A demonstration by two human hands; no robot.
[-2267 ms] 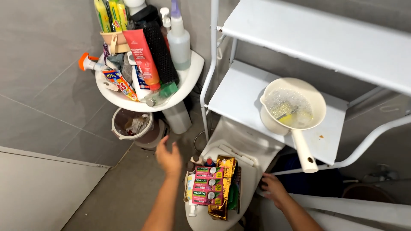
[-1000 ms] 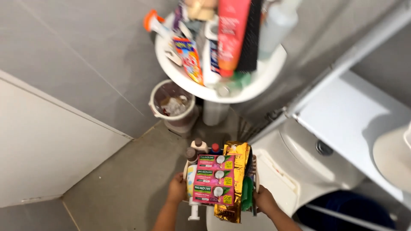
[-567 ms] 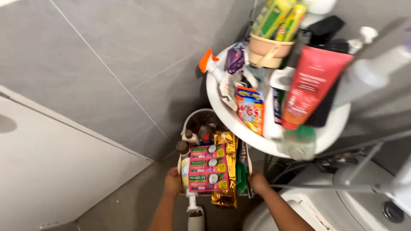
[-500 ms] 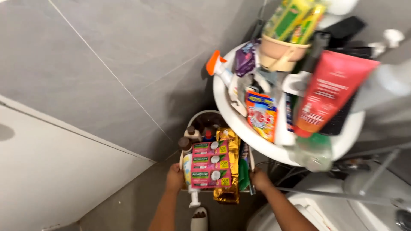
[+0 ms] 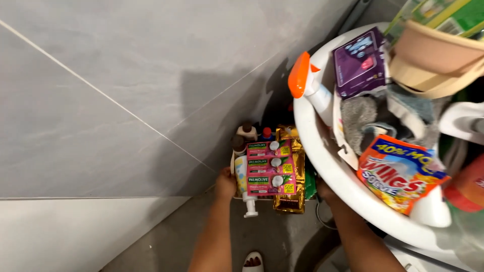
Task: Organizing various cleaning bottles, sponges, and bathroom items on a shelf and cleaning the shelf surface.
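Low by the grey tiled wall point(image 5: 101, 100), the person holds a small basket point(image 5: 234, 171) full of bathroom things with both hands. The left hand point(image 5: 226, 183) is curled tight on the basket's left edge. The right hand point(image 5: 322, 190) is at the basket's right edge, but the white sink point(image 5: 327, 166) hides most of it, so nobody can tell how its fingers sit. Pink sachet strips point(image 5: 269, 168) lie on top of the basket, touching a gold packet point(image 5: 291, 194) just to their right. A white pump bottle point(image 5: 244, 191) lies along the left edge, with its pump poking out past the near edge. Small brown-capped bottles point(image 5: 242, 136) stand at the far edge. The sink is crowded too, with an orange-topped spray bottle point(image 5: 307, 83) leaning over its rim, a purple packet point(image 5: 359, 63) and a blue and orange soap bag point(image 5: 401, 174). A toe in a sandal point(image 5: 252, 262) shows on the floor below.
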